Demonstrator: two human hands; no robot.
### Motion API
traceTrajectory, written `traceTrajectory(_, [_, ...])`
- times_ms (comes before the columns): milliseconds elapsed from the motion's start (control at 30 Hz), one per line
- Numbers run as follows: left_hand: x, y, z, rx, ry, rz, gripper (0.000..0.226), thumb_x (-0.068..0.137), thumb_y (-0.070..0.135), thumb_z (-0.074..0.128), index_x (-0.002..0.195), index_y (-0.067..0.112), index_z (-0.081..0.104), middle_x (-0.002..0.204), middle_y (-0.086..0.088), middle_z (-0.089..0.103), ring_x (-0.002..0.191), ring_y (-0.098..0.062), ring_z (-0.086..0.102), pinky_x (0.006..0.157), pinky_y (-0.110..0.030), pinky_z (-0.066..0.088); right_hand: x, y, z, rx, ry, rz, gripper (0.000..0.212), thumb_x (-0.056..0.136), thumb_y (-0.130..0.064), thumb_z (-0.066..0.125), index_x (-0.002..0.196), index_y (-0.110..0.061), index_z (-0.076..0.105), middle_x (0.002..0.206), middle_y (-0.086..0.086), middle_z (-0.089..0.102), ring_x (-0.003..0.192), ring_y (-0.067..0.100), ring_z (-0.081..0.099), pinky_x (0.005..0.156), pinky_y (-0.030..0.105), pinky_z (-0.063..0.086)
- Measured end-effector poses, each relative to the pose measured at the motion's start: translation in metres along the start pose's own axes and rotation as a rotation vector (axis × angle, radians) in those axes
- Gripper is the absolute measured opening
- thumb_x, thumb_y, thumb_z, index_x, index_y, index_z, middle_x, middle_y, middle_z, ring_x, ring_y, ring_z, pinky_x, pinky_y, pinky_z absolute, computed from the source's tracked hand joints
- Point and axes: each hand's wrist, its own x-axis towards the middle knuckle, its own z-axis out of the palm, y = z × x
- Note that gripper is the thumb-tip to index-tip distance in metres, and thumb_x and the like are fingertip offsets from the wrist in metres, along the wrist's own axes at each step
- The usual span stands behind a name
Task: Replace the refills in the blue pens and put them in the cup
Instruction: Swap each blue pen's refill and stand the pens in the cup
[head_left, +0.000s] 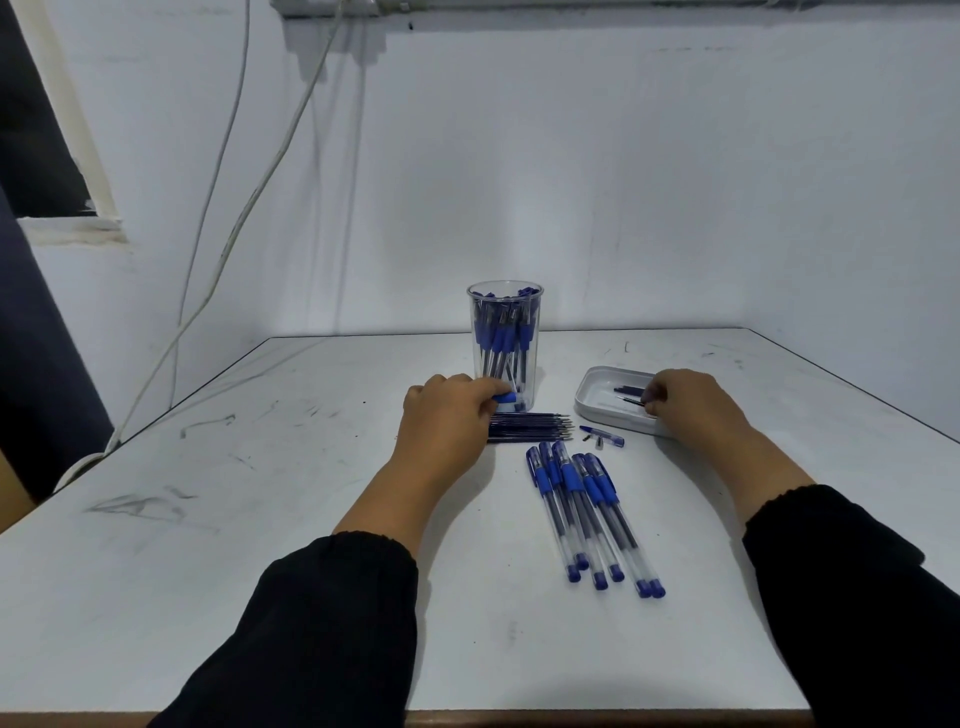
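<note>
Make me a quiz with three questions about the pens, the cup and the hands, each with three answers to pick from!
1. Where is the cup?
A. behind the left hand
B. in the tray
C. at the near table edge

2. How many whole pens lie in the group near the person?
A. two
B. five
C. nine

3. What is the right hand doing?
A. lying flat on the table
B. holding the cup
C. pinching a thin dark piece over the tray

Answers:
1 A: the cup stands just beyond the left hand.
2 B: five blue end plugs show at the near ends.
3 C: its fingertips meet on a thin dark piece above the white tray.
</note>
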Motion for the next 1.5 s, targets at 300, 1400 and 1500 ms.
traceTrajectory(300, [0.0,-0.001,0.0,0.015,0.019,0.023,0.032,0.1,0.026,0.041,0.126,0.037,0.057,0.102,0.002,0.065,0.099,-0.019,0.05,0.087,-0.034,0.031,-0.028,-0.026,-0.006,0.193,0.151,-0.438,0.046,0.094,0.009,0.043,0.125,-0.019,0.063,0.103,0.001,0.052,0.098,0.019,0.058,0.077,0.02,0.041])
traceTrajectory(1400, [0.0,0.0,0.0,0.038,0.022,0.025,0.032,0.101,0.027,0.04,0.124,0.038,0.057,0.103,0.003,0.066,0.099,-0.021,0.05,0.088,-0.036,0.033,-0.049,-0.042,-0.001,0.144,0.013,-0.565,0.045,0.095,0.002,0.049,0.12,-0.032,0.066,0.104,-0.004,0.055,0.093,0.007,0.056,0.085,0.034,0.051])
traceTrajectory(1500, [0.0,0.0,0.0,0.028,0.015,0.023,0.032,0.101,0.027,0.039,0.124,0.038,0.058,0.101,0.003,0.066,0.098,-0.02,0.049,0.088,-0.036,0.033,-0.049,-0.042,-0.001,0.163,0.018,-0.547,0.045,0.094,0.002,0.049,0.121,-0.031,0.065,0.105,-0.002,0.055,0.094,0.01,0.055,0.084,0.035,0.049])
